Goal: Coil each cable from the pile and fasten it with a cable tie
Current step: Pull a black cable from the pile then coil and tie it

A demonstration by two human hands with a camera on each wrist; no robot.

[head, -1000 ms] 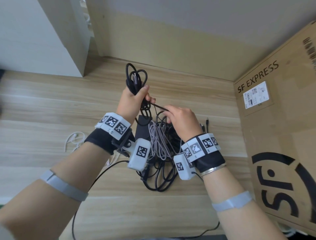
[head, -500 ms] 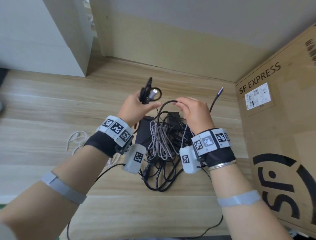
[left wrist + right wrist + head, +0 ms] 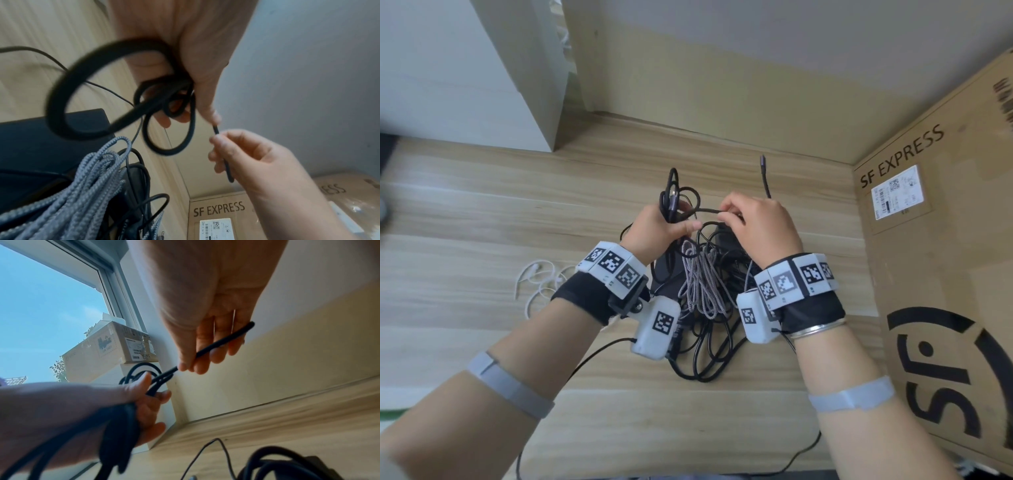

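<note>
My left hand (image 3: pixel 657 229) grips several loops of a black cable (image 3: pixel 671 195) held above the pile; the same loops (image 3: pixel 164 100) hang from its fingers in the left wrist view. My right hand (image 3: pixel 753 222) pinches the free run of that cable (image 3: pixel 216 345) between thumb and forefinger, close to the left hand. The cable's plug end (image 3: pixel 763 168) sticks up behind the right hand. Below both hands lies the pile (image 3: pixel 705 329) of black cables, a grey braided cable (image 3: pixel 700 284) and a black power brick (image 3: pixel 667 274) on the wooden floor.
A large SF EXPRESS cardboard box (image 3: pixel 941 274) stands along the right. A white cabinet (image 3: pixel 482 68) stands at the back left, a wall behind. A white cable (image 3: pixel 537 281) lies on the floor left of my left wrist. A thin black wire (image 3: pixel 585 359) trails toward me.
My left hand's coil has gained loops and stands taller again. My right hand has moved left, close to the left hand, feeding the cable; the plug end has swung upright.
</note>
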